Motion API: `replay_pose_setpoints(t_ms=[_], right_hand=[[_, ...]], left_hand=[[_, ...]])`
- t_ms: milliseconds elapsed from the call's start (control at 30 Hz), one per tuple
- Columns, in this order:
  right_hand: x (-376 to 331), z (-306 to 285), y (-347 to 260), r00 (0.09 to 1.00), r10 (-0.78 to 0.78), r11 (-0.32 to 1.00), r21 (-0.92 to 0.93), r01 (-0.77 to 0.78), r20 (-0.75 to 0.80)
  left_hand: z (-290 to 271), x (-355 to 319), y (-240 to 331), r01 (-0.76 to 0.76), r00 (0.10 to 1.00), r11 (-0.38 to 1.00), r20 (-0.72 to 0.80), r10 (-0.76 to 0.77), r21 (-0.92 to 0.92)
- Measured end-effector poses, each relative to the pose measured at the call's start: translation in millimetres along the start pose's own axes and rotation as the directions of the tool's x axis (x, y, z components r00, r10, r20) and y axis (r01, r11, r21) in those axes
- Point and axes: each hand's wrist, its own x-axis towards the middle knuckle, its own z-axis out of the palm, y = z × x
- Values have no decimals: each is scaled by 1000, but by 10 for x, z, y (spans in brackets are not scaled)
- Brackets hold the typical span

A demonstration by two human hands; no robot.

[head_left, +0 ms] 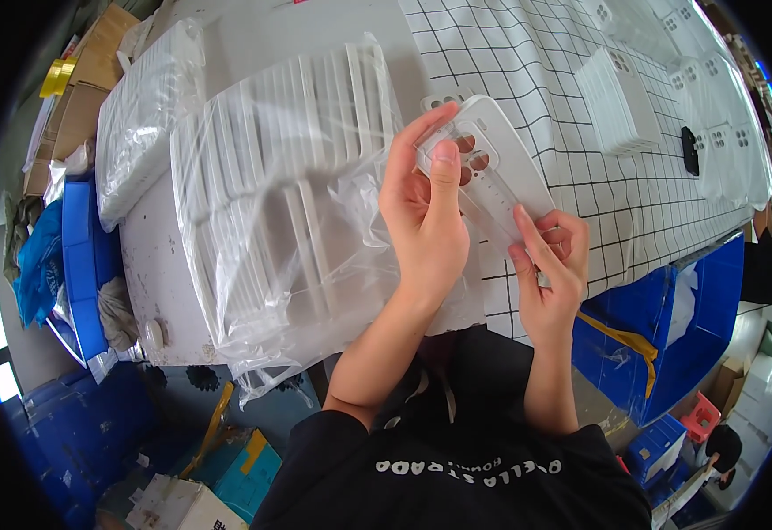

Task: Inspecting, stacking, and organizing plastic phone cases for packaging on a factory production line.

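Between my two hands a clear phone case (493, 196) is held tilted, its camera cutouts at the upper end. My left hand (425, 216) pinches that end, thumb beside the cutouts. My right hand (552, 276) grips the lower end with thumb and fingertips. Right behind the case is a whitish, flat, case-shaped piece (514, 141); whether the two touch I cannot tell. Left of my hands lies a large clear plastic bag (253, 190) holding rows of thin white pieces, stacked on edge.
A second wrapped stack (152, 115) lies farther left. On the grid-patterned cloth (580, 190) at right stand a stack of phone cases (617, 102), more cases (721, 150) and a small black object (689, 150). Blue bins (659, 327) flank the table below. Another person (723, 446) shows at lower right.
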Motion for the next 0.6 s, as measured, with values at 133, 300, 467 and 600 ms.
replay_pose_setpoints(t_ms=[133, 300, 467, 600], right_hand=[[-1, -45, 23, 998, -63, 998, -18, 62, -14], [-98, -95, 103, 983, 16, 967, 251, 30, -181], [-176, -195, 185, 990, 9, 953, 300, 33, -137], [-153, -170, 245, 994, 37, 930, 367, 2, -99]], left_hand=[[-23, 11, -4, 3, 999, 1000, -40, -3, 6], [-131, 77, 8, 25, 990, 990, -133, -44, -139], [-65, 113, 105, 88, 966, 953, -208, -153, -290], [-96, 119, 75, 100, 971, 941, -176, -164, -324]])
